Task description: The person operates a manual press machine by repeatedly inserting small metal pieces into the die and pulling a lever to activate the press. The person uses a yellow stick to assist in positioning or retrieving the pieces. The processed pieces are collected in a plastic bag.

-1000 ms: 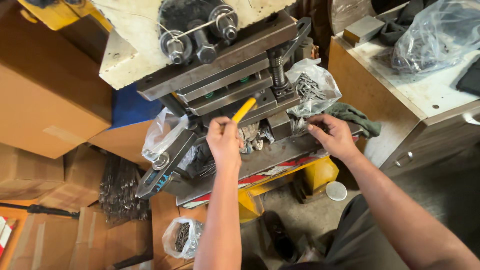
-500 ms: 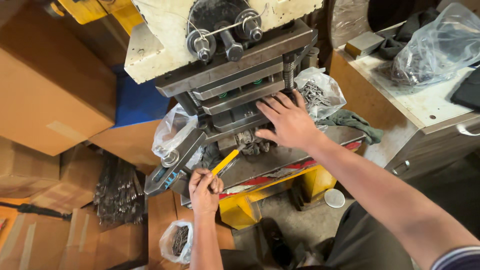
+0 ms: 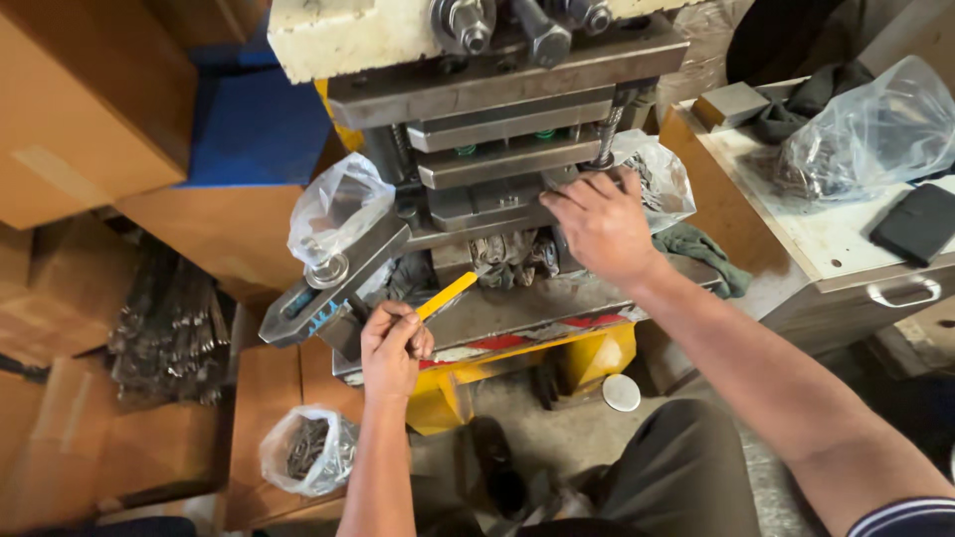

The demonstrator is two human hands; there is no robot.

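My left hand (image 3: 394,348) is closed around a thin yellow stick (image 3: 447,295) that points up and right over the front of the press bed (image 3: 517,313). My right hand (image 3: 600,225) lies flat with fingers spread on the lower die block (image 3: 477,204) of a grey metal press, under its upper plates (image 3: 507,134). Whether the right hand pinches a small part is hidden by the fingers. A dark grimy rag (image 3: 512,256) hangs below the die, between the two hands.
A clear bag (image 3: 338,204) hangs at the press's left, another bag of metal parts (image 3: 657,179) at its right. A cabinet (image 3: 826,249) with a bag and a black pad stands right. Cardboard boxes (image 3: 80,109), metal scrap (image 3: 164,328) and a floor bag (image 3: 308,452) lie left.
My left hand has pulled the yellow stick back from the die toward me. My right hand has shifted left from the press's right side onto the die block.
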